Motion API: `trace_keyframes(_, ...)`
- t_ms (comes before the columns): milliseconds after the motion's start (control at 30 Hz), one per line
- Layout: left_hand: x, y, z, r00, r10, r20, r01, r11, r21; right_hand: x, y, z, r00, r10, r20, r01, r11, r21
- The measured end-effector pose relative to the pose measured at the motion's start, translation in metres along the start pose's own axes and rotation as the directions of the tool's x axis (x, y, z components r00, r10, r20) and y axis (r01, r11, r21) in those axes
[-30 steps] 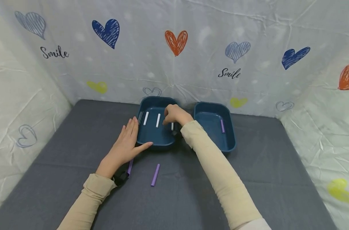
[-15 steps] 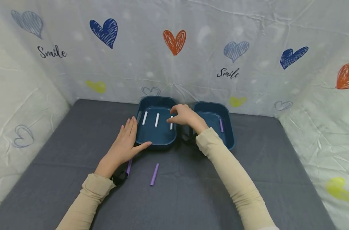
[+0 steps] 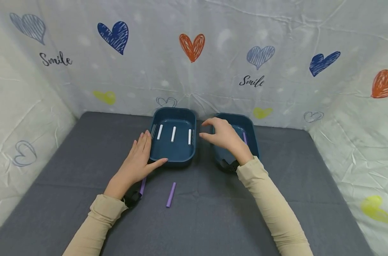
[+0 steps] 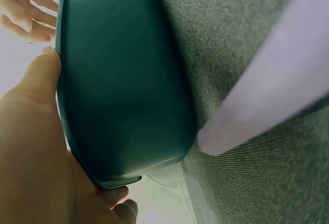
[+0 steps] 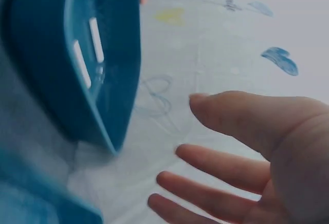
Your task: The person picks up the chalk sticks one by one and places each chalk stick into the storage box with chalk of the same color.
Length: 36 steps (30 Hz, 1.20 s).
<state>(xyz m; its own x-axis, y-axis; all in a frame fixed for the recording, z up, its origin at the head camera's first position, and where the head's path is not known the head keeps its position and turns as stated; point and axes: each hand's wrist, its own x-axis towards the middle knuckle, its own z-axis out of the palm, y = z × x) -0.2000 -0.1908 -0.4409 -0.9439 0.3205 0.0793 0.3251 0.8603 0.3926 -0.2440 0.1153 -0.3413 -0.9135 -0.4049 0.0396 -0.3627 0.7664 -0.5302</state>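
Mid-frame, head view: three white sticks (image 3: pixel 173 134) lie in the left bin (image 3: pixel 178 152); setting-down appears complete. Left hand (image 3: pixel 134 163) braces it, fingers straight; right hand (image 3: pixel 224 135), released, must pinch for any further pick. Left wrist view: purple stick (image 4: pixel 267 88) near the bin's outer wall, largely hidden overhead. Right wrist view adds fingers (image 5: pixel 221 165) unseen above.

On the table (image 3: pixel 210 220) stand the left tray (image 3: pixel 178 151) and the right tray (image 3: pixel 244 123), a gap between them, a curtain (image 3: pixel 219 78) behind both. The left tray holds a left stick (image 3: pixel 160 132), a middle stick (image 3: pixel 173 134) and a right stick (image 3: pixel 189 137); another stick (image 3: pixel 244 137) lies in the right tray, toward its right side. My left hand (image 3: pixel 136 161) lies at the left tray's left and near sides; my right hand (image 3: pixel 224 134) is over the right tray's left part. Nearer me lies a front stick (image 3: pixel 171 195), and left of it, beside my left wrist, a partly hidden stick (image 3: pixel 143 185).
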Motion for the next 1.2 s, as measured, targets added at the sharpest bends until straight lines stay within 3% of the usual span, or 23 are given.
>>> trace_keyframes(133, -0.001, 0.000, 0.000, 1.000, -0.006, 0.005, 0.006, 1.000, -0.004, -0.020, 0.007, -0.004, 0.990, -0.010, -0.139, 0.005, 0.999, -0.042)
trace_keyframes(233, -0.001, 0.001, -0.001, 1.000, -0.004, 0.005, 0.005, 1.000, -0.005, -0.034, 0.015, -0.003, 0.970, -0.037, -0.241, 0.023, 0.998, -0.063)
trace_keyframes(400, -0.002, 0.001, -0.002, 1.000, -0.003, 0.004, 0.003, 1.000, 0.002, -0.058, 0.033, 0.005, 0.901, -0.120, -0.416, 0.097, 0.992, -0.075)
trace_keyframes(533, -0.002, 0.003, -0.001, 1.000, 0.001, -0.008, -0.001, 1.000, 0.003, -0.076, 0.049, 0.013, 0.845, -0.165, -0.508, 0.142, 0.986, -0.084)
trace_keyframes(667, -0.002, 0.003, -0.001, 1.000, -0.001, -0.006, 0.001, 1.000, -0.006, -0.090, 0.066, 0.021, 0.825, -0.179, -0.536, 0.145, 0.984, -0.106)
trace_keyframes(800, 0.000, 0.002, 0.000, 1.000, -0.002, 0.020, 0.002, 1.000, 0.016, -0.102, 0.084, 0.030, 0.837, -0.178, -0.518, 0.129, 0.983, -0.130)
trace_keyframes(1033, -0.001, 0.008, -0.009, 0.998, 0.019, 0.052, -0.020, 1.000, 0.024, -0.119, 0.105, 0.044, 0.921, -0.106, -0.374, 0.056, 0.988, -0.140)
trace_keyframes(1200, -0.006, 0.016, -0.016, 0.995, 0.069, 0.076, -0.070, 0.997, 0.010, -0.124, 0.114, 0.049, 0.957, -0.050, -0.286, 0.006, 0.988, -0.152)
